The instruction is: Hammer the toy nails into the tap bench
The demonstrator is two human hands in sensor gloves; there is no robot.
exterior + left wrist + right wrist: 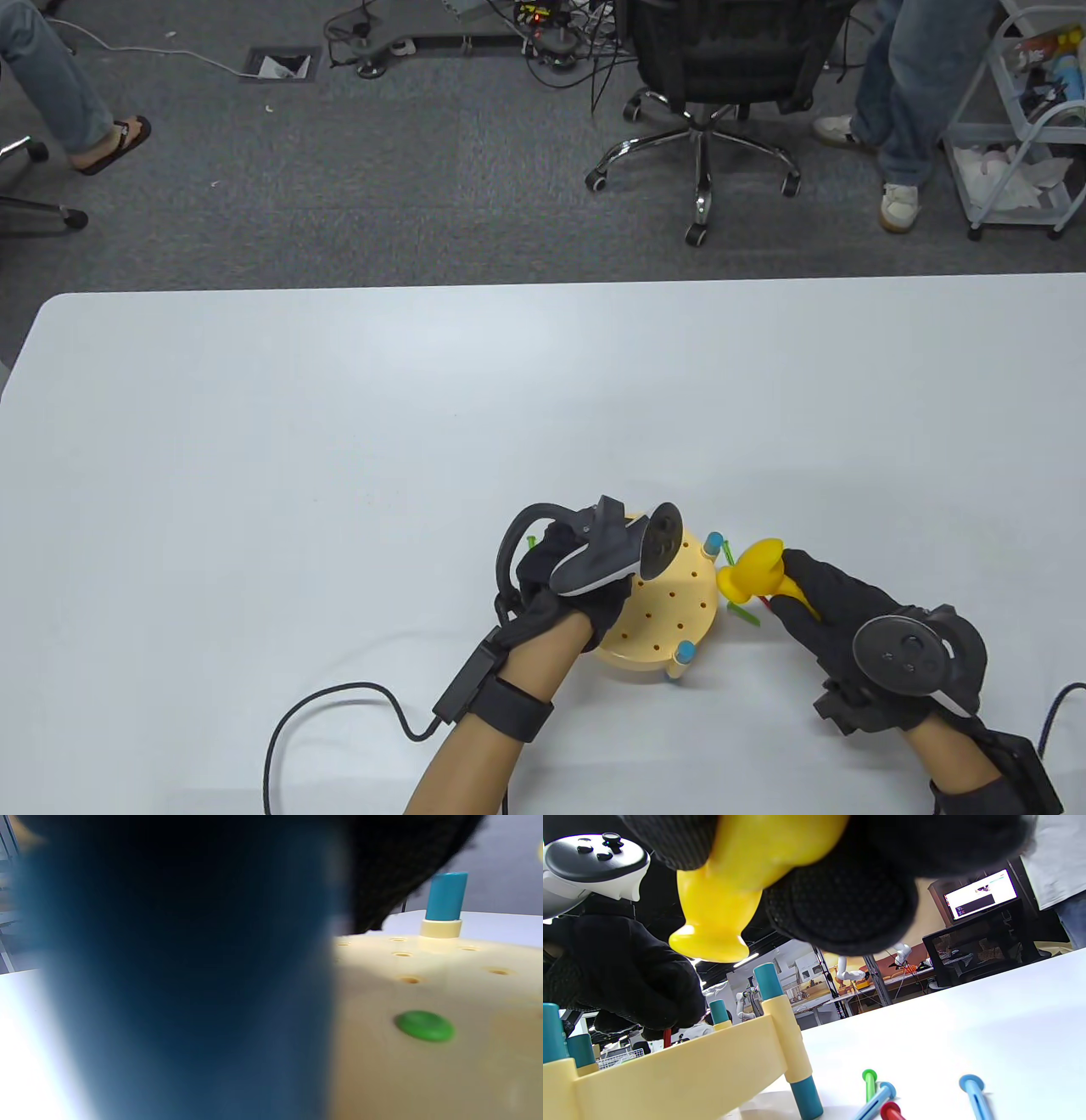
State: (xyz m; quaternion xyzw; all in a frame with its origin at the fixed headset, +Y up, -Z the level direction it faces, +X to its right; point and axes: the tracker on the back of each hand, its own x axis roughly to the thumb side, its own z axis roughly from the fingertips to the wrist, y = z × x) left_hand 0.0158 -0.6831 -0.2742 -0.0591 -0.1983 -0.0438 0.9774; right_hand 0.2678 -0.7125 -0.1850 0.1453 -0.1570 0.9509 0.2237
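The cream tap bench (pixel 670 615) with blue corner posts (pixel 713 541) stands near the table's front edge. My left hand (pixel 604 618) rests over its left part. In the right wrist view this hand (pixel 628 980) pinches a red nail (pixel 667 1037) upright on the bench (pixel 683 1069). My right hand (pixel 814 598) grips the yellow toy hammer (pixel 755 570) by its handle, with the head (pixel 717 921) just right of and above the bench edge. A green nail head (pixel 424 1025) sits flush in the bench top (pixel 466 993).
Loose nails lie on the table right of the bench: green (pixel 869 1081), blue (pixel 882 1094), red (pixel 891 1110) and another blue (pixel 973 1090). A green nail (pixel 532 542) shows left of the bench. A black cable (pixel 339 705) runs from my left wrist.
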